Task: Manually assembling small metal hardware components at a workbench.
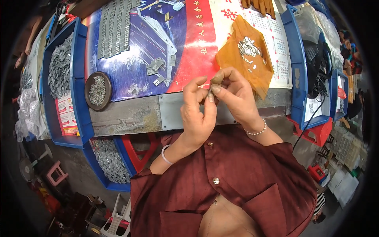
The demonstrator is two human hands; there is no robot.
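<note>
My left hand (pixel 196 113) and my right hand (pixel 239 96) meet above the table's near edge, fingertips pinched together. Between them is something tiny, mostly covered by the fingers, too small to name. Just beyond, several loose flat grey pieces (pixel 156 66) lie on the glossy printed sheet (pixel 189 51). Past my right hand, a heap of small silvery plates (pixel 248 47) rests on orange-brown paper (pixel 262 77). To the left, a round brown dish (pixel 107 103) holds many tiny metal parts (pixel 97 91).
Long rows of grey pieces (pixel 114 31) lie at the far left of the sheet. A blue bin (pixel 77 85) of grey parts flanks the table's left side; another blue bin (pixel 103 173) sits lower. Blue bins (pixel 299 71) with dark cloth and cable line the right, above a red stool (pixel 321 134).
</note>
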